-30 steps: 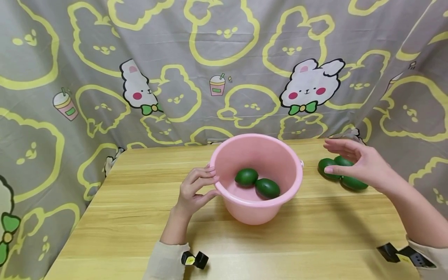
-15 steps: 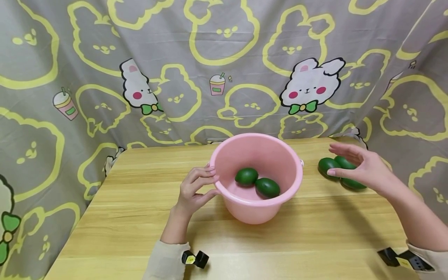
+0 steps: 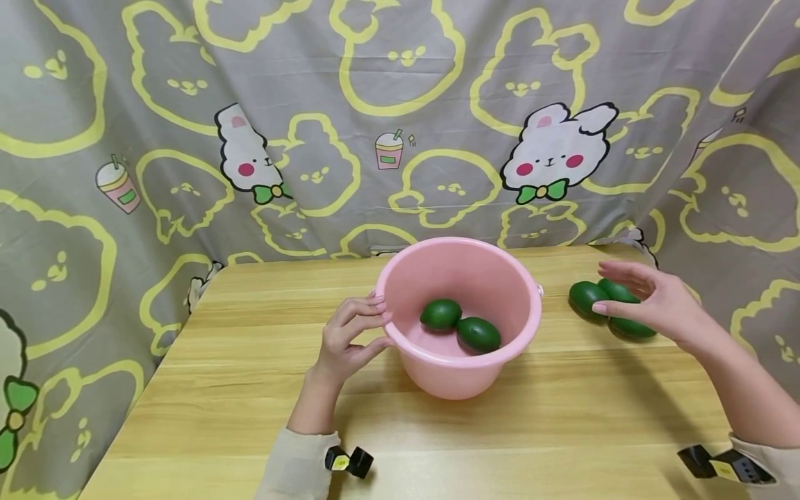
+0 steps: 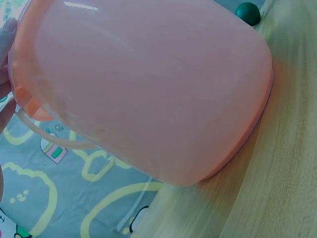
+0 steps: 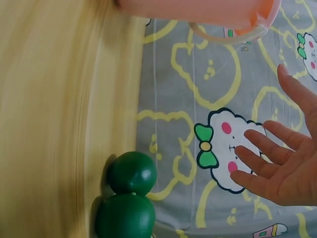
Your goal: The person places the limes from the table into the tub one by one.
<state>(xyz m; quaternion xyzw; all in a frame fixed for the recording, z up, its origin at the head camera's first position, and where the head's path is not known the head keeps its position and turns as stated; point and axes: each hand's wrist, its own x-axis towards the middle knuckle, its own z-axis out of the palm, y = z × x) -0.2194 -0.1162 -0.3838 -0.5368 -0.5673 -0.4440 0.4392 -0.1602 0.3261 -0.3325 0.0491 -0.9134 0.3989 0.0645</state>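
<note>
A pink bucket [image 3: 456,378] stands upright on the wooden table. My left hand [image 3: 346,340] holds its left rim, with fingers and thumb at the edge; in the left wrist view, fingertips [image 4: 6,59] show at that rim. Inside the bucket lie two smooth, dark green, egg-shaped fruits [image 3: 441,316]. My right hand [image 3: 656,305] hovers over a small cluster of the same green fruits [image 3: 586,300] right of the bucket, partly hiding them. Its fingers are spread and relaxed with nothing between them. In the right wrist view, two of these fruits [image 5: 132,173] sit on the table below the hand.
The wooden table [image 3: 237,389] reaches back to a grey curtain [image 3: 375,201] with yellow outlines and rabbit faces, which also hangs along both sides. A pale handle [image 4: 59,140] hangs on the bucket's far side. Small black devices [image 3: 348,462] sit at both cuffs.
My right hand has drifted slightly right and lower over the green fruits. My left hand, the bucket and the fruits stay where they were.
</note>
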